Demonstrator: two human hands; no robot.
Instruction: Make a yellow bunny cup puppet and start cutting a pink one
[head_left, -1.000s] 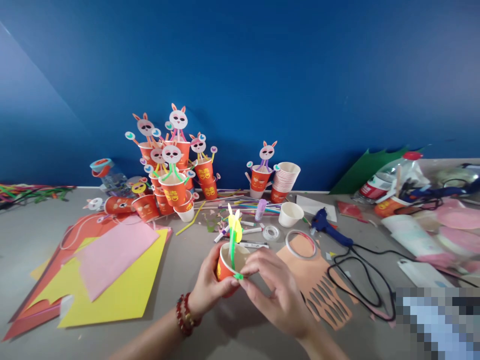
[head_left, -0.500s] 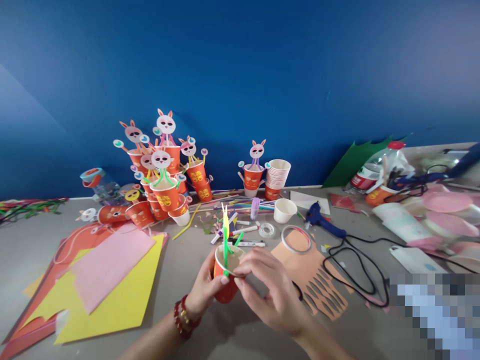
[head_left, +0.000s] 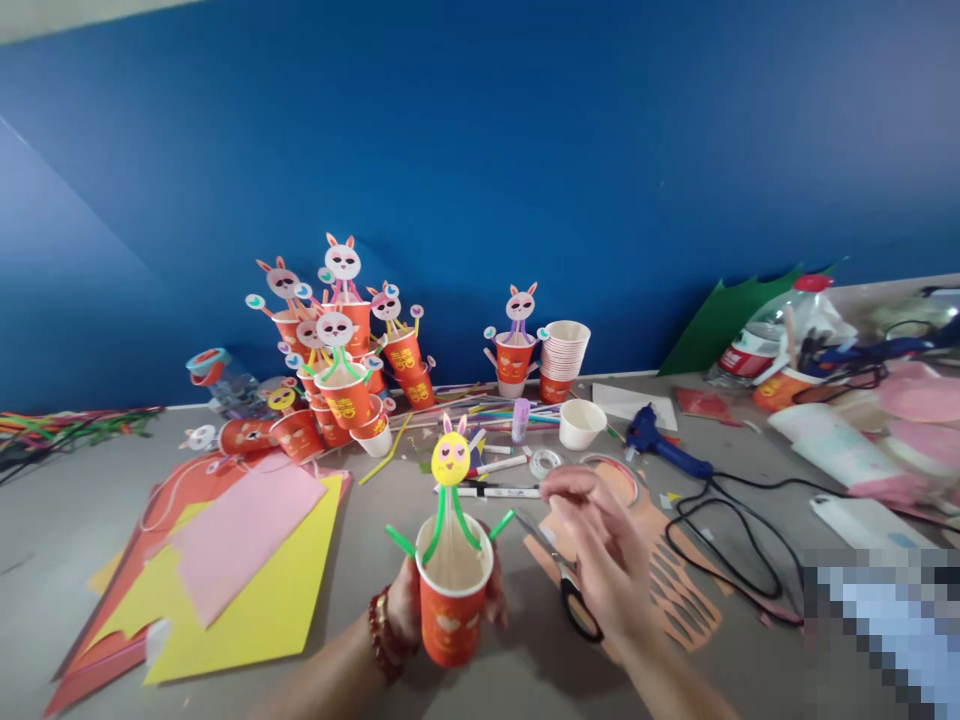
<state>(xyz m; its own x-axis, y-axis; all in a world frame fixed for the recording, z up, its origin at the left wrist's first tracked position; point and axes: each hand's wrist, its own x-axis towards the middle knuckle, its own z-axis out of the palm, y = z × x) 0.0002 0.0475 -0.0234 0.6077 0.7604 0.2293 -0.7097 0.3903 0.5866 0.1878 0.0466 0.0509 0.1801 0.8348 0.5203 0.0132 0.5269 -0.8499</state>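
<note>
My left hand (head_left: 406, 603) wraps round an upright red-orange paper cup (head_left: 450, 620) from behind, its fingertips showing on the far side. Green straw strips rise from the cup's rim to a round yellow paper rabbit face (head_left: 451, 459) with pink ears. Two green straw ends stick out sideways as arms. To the right of the cup, my right hand (head_left: 600, 550) is lifted and apart from it, fingers loosely curved, with nothing visible in them. Scissors (head_left: 577, 605) with black handles lie on the table beside that hand, partly hidden by it.
Finished rabbit cups (head_left: 345, 395) stand stacked at the back left. Coloured paper sheets (head_left: 277, 600) lie at left. Behind the cup are a marker (head_left: 491, 491) and a tape roll (head_left: 544, 462). At right are a blue glue gun (head_left: 667, 445), its black cord, and a bottle (head_left: 750, 350).
My right hand has left the cup's rim and moved right. The cup has turned, so the rabbit face now points toward me. Scissors have come into sight.
</note>
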